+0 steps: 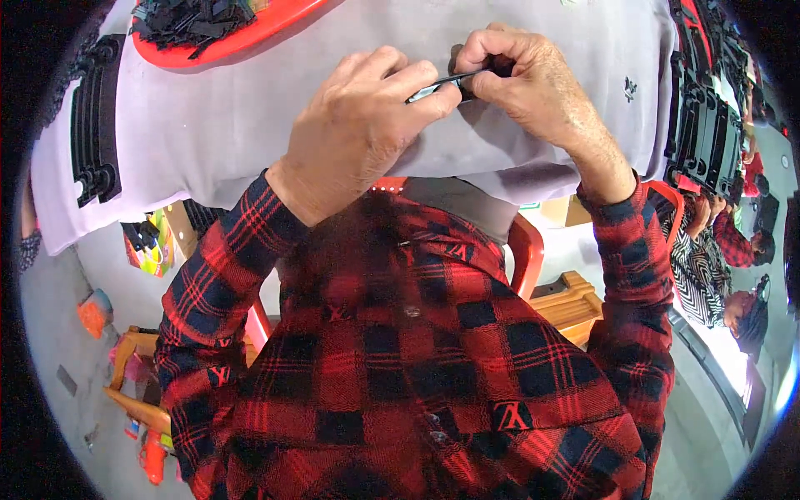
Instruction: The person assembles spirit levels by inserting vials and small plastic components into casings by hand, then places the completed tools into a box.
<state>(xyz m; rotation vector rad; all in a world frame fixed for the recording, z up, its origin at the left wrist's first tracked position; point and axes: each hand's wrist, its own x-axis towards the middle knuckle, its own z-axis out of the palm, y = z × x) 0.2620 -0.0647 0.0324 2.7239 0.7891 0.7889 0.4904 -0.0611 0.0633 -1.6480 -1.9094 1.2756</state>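
Close together over the cloth-covered table, both of my hands are closed. My left hand (358, 117) pinches a slim dark thing with a shiny pale part (423, 93) between thumb and fingers; its exact kind is unclear. The thin dark end reaches across to my right hand (537, 87), whose thumb and forefinger are pressed together on a small black piece (501, 64). My fingers hide most of that piece. Another bit of dark material shows just under the fingertips, partly in shadow.
A red tray (242, 52) heaped with black pieces (187, 25) stands at the far left. Long black strips (96, 121) lie on the left edge of the table, more black parts (704, 125) along the right. Small black scraps (630, 88) rest near my right hand. Other people sit at right.
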